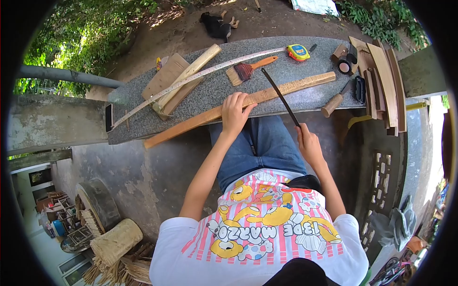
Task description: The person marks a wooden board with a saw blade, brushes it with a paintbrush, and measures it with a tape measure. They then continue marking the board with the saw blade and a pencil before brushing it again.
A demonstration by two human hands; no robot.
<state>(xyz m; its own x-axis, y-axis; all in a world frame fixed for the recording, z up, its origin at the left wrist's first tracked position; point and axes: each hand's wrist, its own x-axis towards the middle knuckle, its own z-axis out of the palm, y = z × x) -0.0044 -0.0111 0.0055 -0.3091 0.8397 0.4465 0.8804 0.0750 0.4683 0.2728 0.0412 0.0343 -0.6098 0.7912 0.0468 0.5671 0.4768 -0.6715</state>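
The left hand (234, 113) lies flat, fingers spread, pressing on the plank (238, 106), which runs slantwise across the stone bench (305, 78), its low end past the bench edge; the right hand (307, 143) is closed around the handle of a black file (280, 97), whose blade crosses the plank; a brush (248, 70) and tape measure (298, 52) lie beyond.

Speckled grey granite tabletop (305, 90), tan wooden strip (200, 120), black file (279, 94), orange-handled brush (248, 69), yellow tape measure (298, 52), pink-striped cartoon shirt (260, 229), blue jeans (262, 148)
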